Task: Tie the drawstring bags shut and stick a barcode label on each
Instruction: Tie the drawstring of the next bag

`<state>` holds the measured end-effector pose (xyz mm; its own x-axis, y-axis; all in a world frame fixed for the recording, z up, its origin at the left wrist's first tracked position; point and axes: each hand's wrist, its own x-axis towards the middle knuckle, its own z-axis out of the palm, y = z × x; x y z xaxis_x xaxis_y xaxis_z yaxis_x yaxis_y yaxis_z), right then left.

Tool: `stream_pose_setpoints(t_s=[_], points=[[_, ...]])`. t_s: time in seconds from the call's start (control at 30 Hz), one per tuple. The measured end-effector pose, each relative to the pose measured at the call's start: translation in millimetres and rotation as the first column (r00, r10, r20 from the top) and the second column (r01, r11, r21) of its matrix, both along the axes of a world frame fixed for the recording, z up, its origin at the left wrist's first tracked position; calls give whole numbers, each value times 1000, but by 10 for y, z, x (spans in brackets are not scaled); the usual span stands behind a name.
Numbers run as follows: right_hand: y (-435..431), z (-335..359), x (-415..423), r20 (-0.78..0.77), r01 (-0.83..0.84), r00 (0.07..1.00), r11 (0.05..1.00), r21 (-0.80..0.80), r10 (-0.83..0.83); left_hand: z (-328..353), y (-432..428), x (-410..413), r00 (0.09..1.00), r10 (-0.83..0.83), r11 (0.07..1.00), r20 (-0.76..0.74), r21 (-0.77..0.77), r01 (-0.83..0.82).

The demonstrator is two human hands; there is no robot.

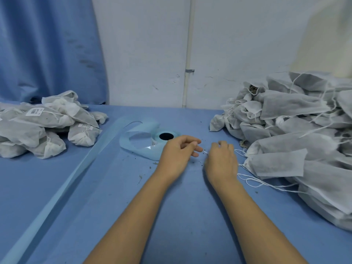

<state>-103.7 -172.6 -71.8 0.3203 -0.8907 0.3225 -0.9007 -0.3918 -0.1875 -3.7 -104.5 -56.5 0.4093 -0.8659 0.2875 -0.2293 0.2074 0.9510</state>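
On the table (pixel 114 187) by the label roll (pixel 166 136), the left hand (pixel 177 155) curls loosely (empty); the right hand (pixel 222 161) seemingly pinches a thread scrap (pixel 206 152).

Blue table (pixel 106 197), seen from above. L hand (pixel 178 153) and R hand (pixel 222 161) are close together in the centre, backs up, fingers curled. A tiny bit of white thread (pixel 205 152) shows between them; cannot tell which hand pinches it. Dark crumbs (pixel 141 178) lie around. Just behind the L hand the label roll (pixel 167 135) lies flat, its pale backing strip (pixel 70 183) running to the near left corner. On the left is a pile of tied bags (pixel 43 128), some w/ a barcode label (pixel 36 111). On the right is a bigger pile of grey-white bags (pixel 297 105), their strings (pixel 253 182) loose on the table near the R hand. Far side: blue curtain (pixel 47 50), white wall (pixel 144 50) w/ a pipe (pixel 188 54).
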Motion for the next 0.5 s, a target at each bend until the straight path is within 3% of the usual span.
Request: stream_pose_setpoints(t_s=[0.13,0.33,0.43,0.5], points=[[-61,26,-135,-56,99,994,988,116,-93,-42,-12,-2,1000,10,1000,14,23,-10],[-82,-36,-134,81,51,995,998,22,-52,-82,-9,10,999,23,998,27,51,-24],[-116,-83,-137,339,-46,940,999,18,37,-97,-10,7,997,64,996,34,56,-66],[-81,-74,-89,661,-176,745,982,67,88,-101,-15,8,995,83,994,53,65,-87]])
